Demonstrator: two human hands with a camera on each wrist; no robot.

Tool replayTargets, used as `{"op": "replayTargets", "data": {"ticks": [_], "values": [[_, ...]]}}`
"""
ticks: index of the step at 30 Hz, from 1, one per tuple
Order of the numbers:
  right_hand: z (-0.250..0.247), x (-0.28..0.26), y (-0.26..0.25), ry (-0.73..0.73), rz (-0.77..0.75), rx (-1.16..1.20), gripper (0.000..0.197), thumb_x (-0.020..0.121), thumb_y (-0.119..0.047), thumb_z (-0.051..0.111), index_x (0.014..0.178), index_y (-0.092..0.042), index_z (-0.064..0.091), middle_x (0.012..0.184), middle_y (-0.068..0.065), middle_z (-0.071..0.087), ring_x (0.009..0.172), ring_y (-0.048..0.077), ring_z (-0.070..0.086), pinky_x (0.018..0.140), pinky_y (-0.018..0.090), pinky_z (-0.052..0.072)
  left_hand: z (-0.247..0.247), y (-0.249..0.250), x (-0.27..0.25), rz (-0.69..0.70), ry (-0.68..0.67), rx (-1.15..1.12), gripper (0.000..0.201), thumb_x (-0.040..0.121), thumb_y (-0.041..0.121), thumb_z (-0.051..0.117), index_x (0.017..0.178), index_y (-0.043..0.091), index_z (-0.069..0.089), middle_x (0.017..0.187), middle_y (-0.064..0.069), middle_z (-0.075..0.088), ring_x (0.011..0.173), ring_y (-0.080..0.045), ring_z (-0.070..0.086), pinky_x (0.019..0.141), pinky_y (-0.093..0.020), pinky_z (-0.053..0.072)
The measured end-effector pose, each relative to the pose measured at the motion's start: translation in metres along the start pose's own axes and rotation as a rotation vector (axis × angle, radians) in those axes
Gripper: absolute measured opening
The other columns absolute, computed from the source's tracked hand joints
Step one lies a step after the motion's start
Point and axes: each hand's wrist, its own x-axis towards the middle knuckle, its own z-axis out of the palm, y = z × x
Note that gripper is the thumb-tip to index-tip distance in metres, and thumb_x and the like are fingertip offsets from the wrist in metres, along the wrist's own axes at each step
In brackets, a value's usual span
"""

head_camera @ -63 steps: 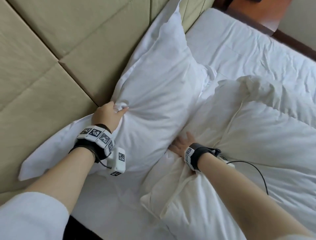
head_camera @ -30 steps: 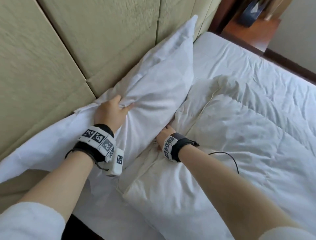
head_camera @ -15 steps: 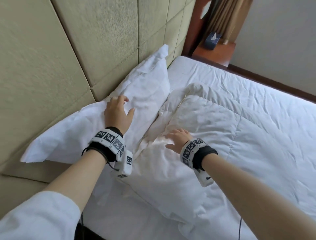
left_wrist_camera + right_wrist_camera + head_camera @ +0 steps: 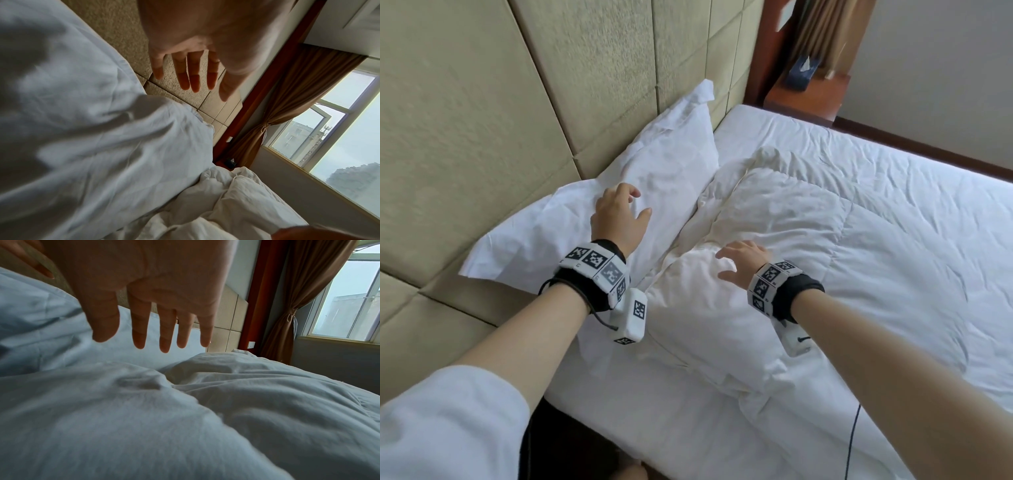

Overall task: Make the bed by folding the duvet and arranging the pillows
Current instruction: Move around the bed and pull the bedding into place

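Left hand let go of the pillow, now leaning on the headboard at 10 o'clock. Right hand pulled out, fingers spread, empty over the duvet at 3 o'clock. Pillow placed; duvet unfolded.

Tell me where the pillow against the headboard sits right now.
In the head view the pillow leans on the padded headboard left of the duvet, under the open left hand.
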Motion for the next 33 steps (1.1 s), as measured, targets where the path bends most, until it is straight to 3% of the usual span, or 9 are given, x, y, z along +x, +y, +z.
{"op": "replayTargets", "data": {"ticks": [5,9,15,18,20,23,27,30,33], "values": [[-0.002,0.032,-0.007,-0.010,0.048,-0.056,0.053,0.089,-0.040,0.056,0.138,-0.027,0.041,0.146,0.000,0.038,0.137,0.022,0.029,0.113,0.039,0.024,0.004,-0.017,0.042,-0.023,-0.026,-0.035,0.050,0.084,0.026,0.063,0.128,0.009,0.043,0.131,-0.010,0.049,0.123,-0.031,0.043,0.099,-0.041,0.038],[-0.005,0.074,-0.017,-0.028,0.079,-0.133,0.062,0.086,-0.039,0.060,0.142,-0.028,0.034,0.151,0.002,0.029,0.141,0.023,0.021,0.115,0.042,0.020,0.015,-0.028,0.094,-0.004,-0.126,0.010,0.066,0.081,0.031,0.065,0.136,0.008,0.037,0.138,-0.015,0.044,0.130,-0.032,0.037,0.105,-0.042,0.035],[-0.004,0.134,-0.033,-0.230,-0.026,-0.463,0.080,0.085,-0.032,0.061,0.148,-0.027,0.012,0.158,0.005,0.003,0.146,0.029,-0.004,0.117,0.055,0.001,0.045,-0.050,0.151,0.009,-0.262,0.179,0.095,0.066,0.046,0.076,0.142,0.011,0.029,0.141,-0.016,0.041,0.132,-0.032,0.038,0.108,-0.042,0.030],[-0.005,0.160,-0.030,-0.364,-0.041,-0.502,0.080,0.088,-0.037,0.054,0.150,-0.028,0.004,0.158,0.004,0.000,0.146,0.030,-0.006,0.115,0.057,0.001,0.062,-0.063,0.162,-0.018,-0.284,0.237,0.107,0.062,0.049,0.078,0.145,0.011,0.022,0.140,-0.018,0.040,0.128,-0.035,0.041,0.104,-0.043,0.032],[0.001,0.178,-0.025,-0.377,-0.068,-0.553,0.084,0.084,-0.042,0.058,0.149,-0.029,0.007,0.157,0.003,0.005,0.146,0.029,-0.002,0.114,0.058,0.005,0.070,-0.069,0.166,-0.020,-0.240,0.241,0.104,0.065,0.048,0.078,0.143,0.008,0.024,0.136,-0.021,0.043,0.123,-0.036,0.045,0.099,-0.043,0.035],[0.023,0.207,-0.016,-0.374,-0.086,-0.567,0.071,0.091,-0.034,0.049,0.149,-0.026,0.008,0.156,0.005,0.015,0.145,0.026,0.006,0.113,0.061,0.003,0.078,-0.076,0.177,-0.022,-0.231,0.176,0.081,0.072,0.040,0.074,0.133,0.005,0.035,0.129,-0.021,0.052,0.116,-0.039,0.052,0.093,-0.044,0.039],[0.049,0.233,-0.009,-0.437,-0.117,-0.634,0.053,0.095,-0.032,0.042,0.145,-0.021,0.028,0.151,0.003,0.032,0.142,0.029,0.020,0.111,0.062,0.003,0.083,-0.076,0.189,-0.042,-0.273,0.160,0.046,0.082,0.035,0.065,0.114,0.007,0.050,0.113,-0.023,0.064,0.105,-0.043,0.058,0.079,-0.041,0.045],[0.058,0.236,-0.010,-0.406,-0.113,-0.685,0.046,0.099,-0.027,0.037,0.142,-0.013,0.036,0.146,0.011,0.040,0.134,0.035,0.034,0.111,0.052,0.026,0.074,-0.075,0.198,-0.062,-0.218,-0.021,0.029,0.081,0.028,0.064,0.094,0.003,0.059,0.099,-0.024,0.067,0.096,-0.044,0.059,0.073,-0.041,0.047],[0.050,0.233,-0.016,-0.379,-0.164,-0.635,0.041,0.097,-0.036,0.038,0.133,-0.019,0.048,0.138,0.005,0.050,0.130,0.026,0.043,0.109,0.039,0.028,0.053,-0.060,0.200,-0.024,-0.186,-0.168,0.023,0.078,0.017,0.065,0.065,0.005,0.050,0.066,-0.015,0.058,0.072,-0.038,0.053,0.061,-0.036,0.041]]}}
